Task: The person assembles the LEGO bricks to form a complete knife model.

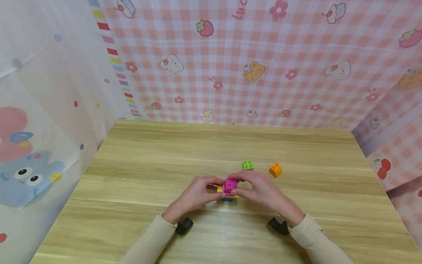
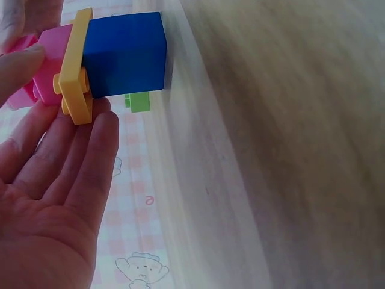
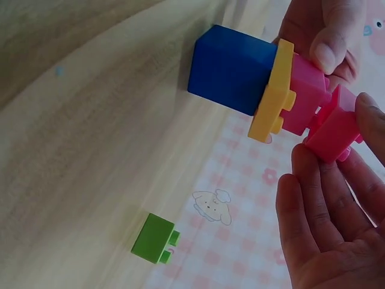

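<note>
a wood-grained table [image 1: 148, 161] is spreading out around a blue block [image 2: 125, 54]. beyond the blue block and the table's far edge, a pink checked cloth [image 1: 230, 47] with cakes, strawberries and animals is hanging; off to its left, a white cloth [image 1: 62, 121] with coloured dots is drooping. a green block [image 1: 248, 164] is sitting beyond the blue block, slightly right; an orange block [image 1: 275, 170] is lying farther right. a yellow piece [image 3: 274, 90] and the lower pink block [image 3: 305, 87] are resting atop the blue block. the left hand [image 1: 197, 192] is gripping the lower pink block, while the right hand [image 1: 263, 189] is pinching the upper pink block [image 3: 332, 129], which is tilting above it.
</note>
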{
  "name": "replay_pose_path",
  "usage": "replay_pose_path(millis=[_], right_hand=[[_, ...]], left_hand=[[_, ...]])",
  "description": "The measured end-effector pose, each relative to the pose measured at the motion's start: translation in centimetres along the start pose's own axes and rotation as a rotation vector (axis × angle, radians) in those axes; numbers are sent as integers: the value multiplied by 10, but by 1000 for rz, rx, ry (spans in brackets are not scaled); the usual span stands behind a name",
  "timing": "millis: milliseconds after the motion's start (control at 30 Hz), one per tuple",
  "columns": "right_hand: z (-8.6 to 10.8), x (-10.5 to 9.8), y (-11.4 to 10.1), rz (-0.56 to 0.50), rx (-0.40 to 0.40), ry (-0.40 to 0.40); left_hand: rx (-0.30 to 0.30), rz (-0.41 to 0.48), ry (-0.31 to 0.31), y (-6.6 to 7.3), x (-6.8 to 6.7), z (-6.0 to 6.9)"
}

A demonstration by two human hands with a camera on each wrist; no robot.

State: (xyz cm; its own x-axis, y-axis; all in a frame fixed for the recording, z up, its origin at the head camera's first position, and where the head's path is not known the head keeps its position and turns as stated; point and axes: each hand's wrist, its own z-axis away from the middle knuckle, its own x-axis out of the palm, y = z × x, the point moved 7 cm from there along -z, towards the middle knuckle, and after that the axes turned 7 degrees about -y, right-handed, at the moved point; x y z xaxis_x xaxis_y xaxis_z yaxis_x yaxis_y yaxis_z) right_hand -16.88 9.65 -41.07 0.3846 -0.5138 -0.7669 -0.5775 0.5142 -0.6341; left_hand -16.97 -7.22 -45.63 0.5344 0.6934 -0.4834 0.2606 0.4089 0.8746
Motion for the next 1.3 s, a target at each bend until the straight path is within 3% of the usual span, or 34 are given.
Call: replay_pose_path(millis=[467, 700, 1033, 1300], right_hand=[[-3, 6, -4, 30, -100, 40], [-3, 7, -3, 31, -115, 67], [-4, 9, -2, 19, -87, 52], [-5, 13, 4, -23, -59, 51]], left_hand=[[0, -20, -25, -3, -2, -1], [46, -173, -9, 1, -6, -2], [87, -248, -22, 4, -7, -3], [76, -260, -29, 3, -8, -4]])
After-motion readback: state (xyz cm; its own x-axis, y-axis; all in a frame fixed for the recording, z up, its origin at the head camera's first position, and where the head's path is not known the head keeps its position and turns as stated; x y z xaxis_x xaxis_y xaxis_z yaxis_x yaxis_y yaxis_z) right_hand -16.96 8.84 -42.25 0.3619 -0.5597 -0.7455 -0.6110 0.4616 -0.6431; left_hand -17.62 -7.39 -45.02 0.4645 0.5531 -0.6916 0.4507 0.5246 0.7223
